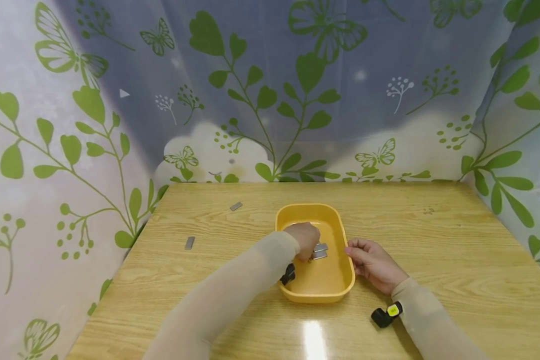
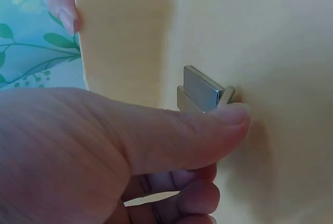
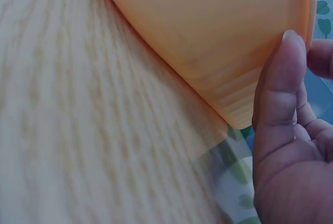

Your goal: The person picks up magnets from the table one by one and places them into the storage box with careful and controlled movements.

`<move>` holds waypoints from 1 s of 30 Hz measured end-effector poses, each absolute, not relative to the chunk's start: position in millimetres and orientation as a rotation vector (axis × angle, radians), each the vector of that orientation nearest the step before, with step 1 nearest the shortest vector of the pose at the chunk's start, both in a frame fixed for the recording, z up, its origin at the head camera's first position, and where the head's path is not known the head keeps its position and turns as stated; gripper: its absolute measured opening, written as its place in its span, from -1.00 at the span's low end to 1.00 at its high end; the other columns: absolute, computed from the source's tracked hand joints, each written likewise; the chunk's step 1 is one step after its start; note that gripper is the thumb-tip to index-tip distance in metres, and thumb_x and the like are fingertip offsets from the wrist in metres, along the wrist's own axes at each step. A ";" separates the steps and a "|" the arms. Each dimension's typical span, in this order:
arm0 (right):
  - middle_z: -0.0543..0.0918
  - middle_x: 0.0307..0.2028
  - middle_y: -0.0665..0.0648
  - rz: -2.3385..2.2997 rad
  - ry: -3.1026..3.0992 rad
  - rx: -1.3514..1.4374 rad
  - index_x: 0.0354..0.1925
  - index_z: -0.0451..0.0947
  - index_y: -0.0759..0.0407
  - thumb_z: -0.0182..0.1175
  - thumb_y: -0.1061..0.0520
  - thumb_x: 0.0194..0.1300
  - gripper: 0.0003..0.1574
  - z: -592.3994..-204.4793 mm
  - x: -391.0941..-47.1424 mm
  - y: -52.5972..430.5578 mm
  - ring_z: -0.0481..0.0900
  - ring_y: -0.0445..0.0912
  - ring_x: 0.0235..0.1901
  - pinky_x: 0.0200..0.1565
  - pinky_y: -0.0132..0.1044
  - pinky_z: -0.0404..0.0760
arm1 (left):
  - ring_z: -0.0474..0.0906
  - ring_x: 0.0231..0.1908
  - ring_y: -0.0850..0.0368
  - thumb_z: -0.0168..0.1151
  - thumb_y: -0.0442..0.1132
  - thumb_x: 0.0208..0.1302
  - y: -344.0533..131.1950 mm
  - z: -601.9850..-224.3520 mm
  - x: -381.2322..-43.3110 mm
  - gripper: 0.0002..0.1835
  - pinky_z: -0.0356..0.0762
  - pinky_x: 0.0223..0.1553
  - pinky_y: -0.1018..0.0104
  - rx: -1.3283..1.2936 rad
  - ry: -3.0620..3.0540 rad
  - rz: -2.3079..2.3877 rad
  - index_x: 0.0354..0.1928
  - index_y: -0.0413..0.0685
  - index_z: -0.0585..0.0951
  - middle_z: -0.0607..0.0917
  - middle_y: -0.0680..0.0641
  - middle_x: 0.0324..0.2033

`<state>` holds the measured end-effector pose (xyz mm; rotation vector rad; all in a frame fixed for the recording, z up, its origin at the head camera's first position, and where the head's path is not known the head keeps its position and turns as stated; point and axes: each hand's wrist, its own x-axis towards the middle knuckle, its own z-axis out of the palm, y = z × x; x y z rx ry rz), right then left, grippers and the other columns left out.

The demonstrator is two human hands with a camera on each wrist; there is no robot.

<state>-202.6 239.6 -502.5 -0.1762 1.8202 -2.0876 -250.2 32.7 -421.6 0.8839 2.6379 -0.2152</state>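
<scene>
Fingers (image 2: 200,197) clamped: left hand (image 1: 305,239) on flat metallic bar (image 2: 227,96), right hand (image 1: 374,262) on round-cornered plastic tub (image 1: 321,282)

Passable from above into the yellow box (image 1: 310,214) at twelve to two and at five to six. Blocked at nine by the left sleeve (image 1: 247,270) and left hand (image 1: 303,240), at eight by a black wrist camera (image 1: 288,274), at three by the right hand (image 1: 375,265). Obstructed in the middle by grey metal pieces (image 1: 319,255). Outside, passable across the table (image 1: 387,210) at eleven and one, interrupted at nine and ten by single grey strips (image 1: 189,243); bounded behind, at twelve, by the curtain (image 1: 297,140).
</scene>
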 end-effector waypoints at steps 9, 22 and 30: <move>0.47 -0.48 0.01 -2.093 1.821 -0.162 -0.14 0.34 0.33 0.14 0.09 0.40 -0.69 -502.6 -201.5 239.7 0.43 -0.23 -0.56 -0.51 -0.43 0.49 | 0.36 -0.43 0.20 0.37 -0.17 0.19 31.4 -425.0 -253.1 -0.85 0.34 -0.41 0.41 0.877 2.628 -0.183 -0.41 0.06 0.55 0.53 0.09 -0.45; 0.46 -0.49 0.01 -2.101 1.813 -0.166 -0.17 0.34 0.31 0.13 0.12 0.40 -0.74 -504.0 -203.0 239.7 0.44 -0.22 -0.56 -0.51 -0.42 0.50 | 0.32 -0.51 0.19 0.29 -0.32 0.22 32.7 -431.8 -258.9 -0.85 0.30 -0.49 0.40 0.880 2.670 -0.153 -0.48 0.03 0.58 0.52 0.08 -0.53; 0.46 -0.50 0.01 -2.103 1.809 -0.171 -0.18 0.34 0.31 0.14 0.11 0.40 -0.73 -505.0 -203.7 240.2 0.44 -0.22 -0.57 -0.51 -0.42 0.50 | 0.24 -0.56 0.19 0.32 -0.36 0.09 32.4 -435.5 -259.6 -0.78 0.22 -0.55 0.38 0.866 2.682 -0.063 -0.57 0.02 0.48 0.43 0.08 -0.61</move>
